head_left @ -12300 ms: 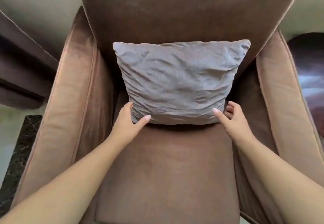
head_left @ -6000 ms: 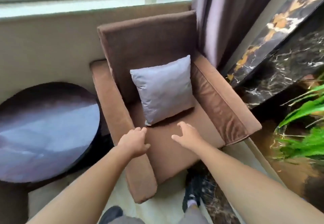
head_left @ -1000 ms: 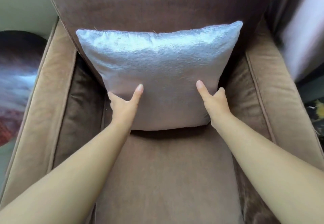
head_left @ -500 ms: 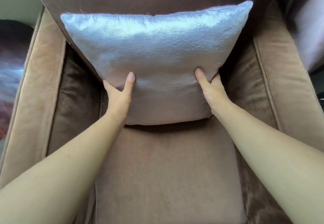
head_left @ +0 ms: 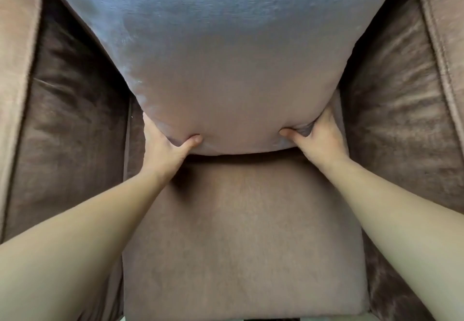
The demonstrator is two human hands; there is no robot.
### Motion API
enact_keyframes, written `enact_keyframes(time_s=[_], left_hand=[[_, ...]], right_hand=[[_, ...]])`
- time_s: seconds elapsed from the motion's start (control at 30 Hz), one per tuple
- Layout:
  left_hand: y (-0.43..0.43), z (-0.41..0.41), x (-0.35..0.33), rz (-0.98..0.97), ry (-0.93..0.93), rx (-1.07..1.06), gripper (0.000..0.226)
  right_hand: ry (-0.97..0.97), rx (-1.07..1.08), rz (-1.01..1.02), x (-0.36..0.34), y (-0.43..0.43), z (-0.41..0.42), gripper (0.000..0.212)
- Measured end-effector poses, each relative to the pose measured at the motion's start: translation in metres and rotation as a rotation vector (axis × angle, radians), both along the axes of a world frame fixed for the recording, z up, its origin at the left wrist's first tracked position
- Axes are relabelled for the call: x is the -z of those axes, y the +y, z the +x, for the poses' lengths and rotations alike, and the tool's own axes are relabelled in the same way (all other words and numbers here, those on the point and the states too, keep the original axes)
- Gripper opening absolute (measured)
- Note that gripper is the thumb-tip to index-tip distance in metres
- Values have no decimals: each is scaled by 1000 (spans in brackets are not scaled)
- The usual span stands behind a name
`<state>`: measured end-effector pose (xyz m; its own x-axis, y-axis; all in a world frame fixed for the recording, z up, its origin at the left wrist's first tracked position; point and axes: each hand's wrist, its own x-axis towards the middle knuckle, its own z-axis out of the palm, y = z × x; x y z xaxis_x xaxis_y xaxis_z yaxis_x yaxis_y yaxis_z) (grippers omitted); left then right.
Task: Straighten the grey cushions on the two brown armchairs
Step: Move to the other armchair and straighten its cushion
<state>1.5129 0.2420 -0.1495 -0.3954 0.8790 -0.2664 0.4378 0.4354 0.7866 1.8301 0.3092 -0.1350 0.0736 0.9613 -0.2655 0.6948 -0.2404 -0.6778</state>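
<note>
A grey cushion [head_left: 226,52] fills the upper half of the view, standing on the seat of a brown armchair [head_left: 238,233]. My left hand [head_left: 164,148] grips its lower left corner, thumb pressed into the front face. At the lower right corner my right hand [head_left: 319,140] holds the cushion the same way, with the fabric bunched at the thumb. The fingers of both hands are hidden behind the cushion. Its top edge and the chair's backrest are out of frame.
The armchair's padded left armrest [head_left: 17,69] and right armrest [head_left: 444,44] close in both sides. Darker inner side panels [head_left: 75,120] flank the seat. A strip of pale floor [head_left: 251,318] shows below the seat's front edge.
The view has moved much closer to the cushion. Both hands have slid down from its sides to the bottom corners, and the thumbs now dig into the fabric.
</note>
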Motion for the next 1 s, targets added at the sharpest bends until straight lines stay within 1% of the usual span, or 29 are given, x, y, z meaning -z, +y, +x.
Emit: enact_keyframes(time_s=[0.1, 0.23, 0.3, 0.37, 0.43, 0.5, 0.53, 0.6, 0.67, 0.7, 0.73, 0.77, 0.83, 0.9, 0.93, 1.0], left_hand=[[-6, -9, 10, -30, 52, 46, 107], [-11, -14, 2, -177, 111, 63, 102], [-12, -16, -2, -247, 146, 58, 100], [-10, -21, 3, -276, 180, 46, 97], [-10, -23, 10, -257, 216, 39, 83], [-9, -23, 15, -231, 228, 28, 73], [-10, -22, 13, -227, 205, 26, 74], [-13, -20, 3, -178, 111, 36, 83], [-15, -20, -15, -47, 19, 51, 98], [-16, -21, -26, 13, 9, 67, 107], [-15, -20, -42, 62, 51, 83, 116], [-14, -18, -61, 95, 138, 88, 120], [-8, -15, -106, 237, 355, 131, 121], [3, -12, -147, 420, 557, 284, 117], [11, -10, -159, 465, 674, 383, 114], [31, -5, -174, 445, 868, 544, 111]], right_hand=[[-33, -12, 20, 10, 1, 0, 108], [-98, -91, -5, 3, 0, 5, 110], [-159, -139, -20, 1, 0, 10, 107], [-242, -174, -38, 7, 0, 14, 101], [-303, -177, -48, 18, -2, 21, 87], [-313, -164, -73, 22, -4, 27, 72], [-300, -169, -93, 19, -5, 28, 73], [-214, -182, -73, 3, -4, 29, 89], [-136, -194, 0, -23, -5, 26, 109], [-119, -185, 41, -39, -6, 25, 116], [-121, -176, 102, -56, -6, 23, 120], [-135, -173, 187, -76, -5, 22, 121], [-194, -222, 401, -115, 1, 17, 117], [-306, -339, 591, -147, 11, 6, 112], [-377, -406, 653, -157, 16, -2, 111], [-512, -515, 666, -171, 26, -22, 112]])
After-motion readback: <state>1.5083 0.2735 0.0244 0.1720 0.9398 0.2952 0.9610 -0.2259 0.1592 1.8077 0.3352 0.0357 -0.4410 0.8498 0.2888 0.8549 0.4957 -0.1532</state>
